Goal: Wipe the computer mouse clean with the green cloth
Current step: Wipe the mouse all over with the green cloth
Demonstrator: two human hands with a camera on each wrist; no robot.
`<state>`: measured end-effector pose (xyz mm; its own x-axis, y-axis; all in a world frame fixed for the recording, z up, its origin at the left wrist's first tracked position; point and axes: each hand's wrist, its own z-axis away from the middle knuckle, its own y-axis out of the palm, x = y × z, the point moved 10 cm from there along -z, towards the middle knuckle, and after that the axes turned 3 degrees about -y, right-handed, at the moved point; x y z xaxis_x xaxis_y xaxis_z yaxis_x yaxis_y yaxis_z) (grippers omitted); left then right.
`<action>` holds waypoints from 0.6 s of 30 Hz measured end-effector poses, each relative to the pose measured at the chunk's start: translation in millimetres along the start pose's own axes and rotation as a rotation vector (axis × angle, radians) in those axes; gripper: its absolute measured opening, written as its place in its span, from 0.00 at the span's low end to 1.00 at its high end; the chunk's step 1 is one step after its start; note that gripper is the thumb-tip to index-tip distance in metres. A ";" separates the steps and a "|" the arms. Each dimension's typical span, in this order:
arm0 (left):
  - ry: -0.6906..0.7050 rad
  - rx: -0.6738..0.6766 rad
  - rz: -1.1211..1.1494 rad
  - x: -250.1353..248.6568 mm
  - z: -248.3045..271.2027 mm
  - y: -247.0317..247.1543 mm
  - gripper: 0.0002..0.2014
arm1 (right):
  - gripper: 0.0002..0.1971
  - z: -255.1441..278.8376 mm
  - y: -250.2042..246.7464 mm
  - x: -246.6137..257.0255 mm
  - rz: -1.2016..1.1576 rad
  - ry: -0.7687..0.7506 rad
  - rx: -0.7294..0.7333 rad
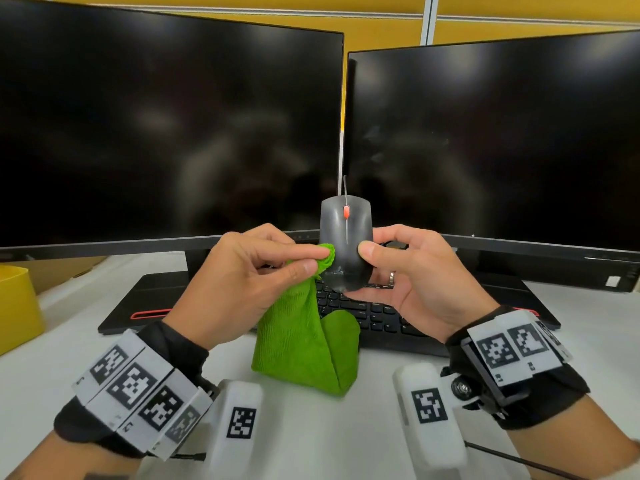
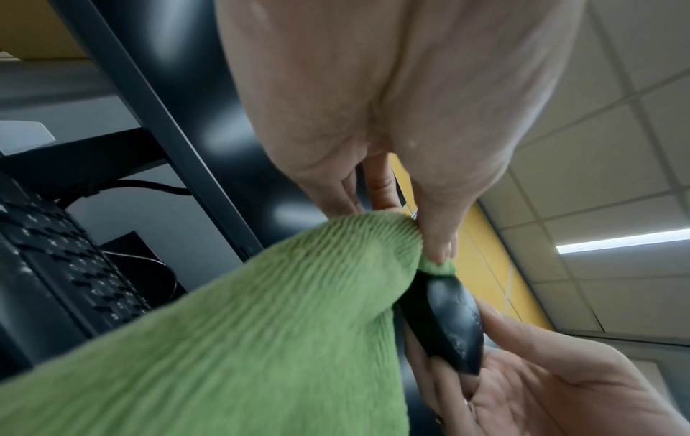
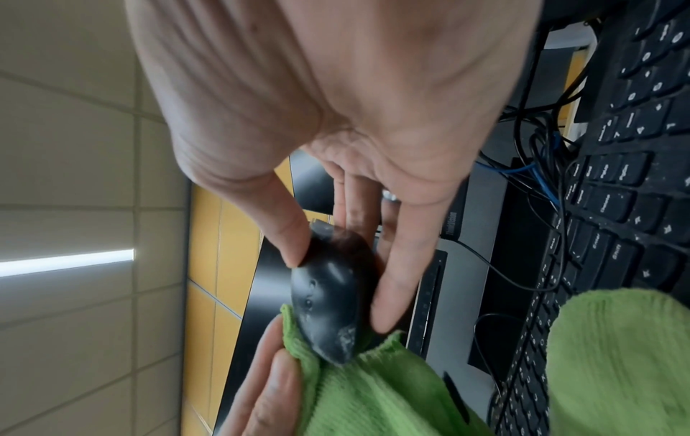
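Mouse [image 1: 346, 237]: held up above the keyboard [image 1: 363, 313], between the hands, so its sides could be reached.
Right hand [image 1: 412, 282]: thumb and fingers clamped on it, steadying.
Left hand [image 1: 249, 271]: pinched cloth [image 1: 304, 344] against its left side; the rest hung to the desk [image 1: 311, 445].

We see two dark monitors [image 1: 166, 133] side by side, a black keyboard [image 1: 367, 315] below them, and a yellow container [image 1: 17, 306] at the left edge.
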<state>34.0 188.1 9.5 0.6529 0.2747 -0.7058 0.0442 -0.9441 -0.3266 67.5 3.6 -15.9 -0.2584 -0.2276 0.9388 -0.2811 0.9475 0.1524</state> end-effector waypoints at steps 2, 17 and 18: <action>0.032 -0.056 0.026 -5.9 1.2 -3.3 0.13 | 0.06 0.7 4.8 -2.4 0.010 0.013 0.027; 0.034 -0.049 0.052 -4.3 1.2 4.0 0.12 | 0.17 -2.8 -0.3 -5.2 -0.060 0.023 -0.031; 0.035 -0.040 0.056 -4.8 1.5 6.2 0.12 | 0.17 -3.3 0.0 -7.1 -0.055 0.027 -0.033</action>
<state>30.0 181.2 9.9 0.6814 0.2158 -0.6994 0.0367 -0.9644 -0.2618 72.4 6.0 -21.5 -0.2184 -0.2739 0.9366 -0.2631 0.9408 0.2138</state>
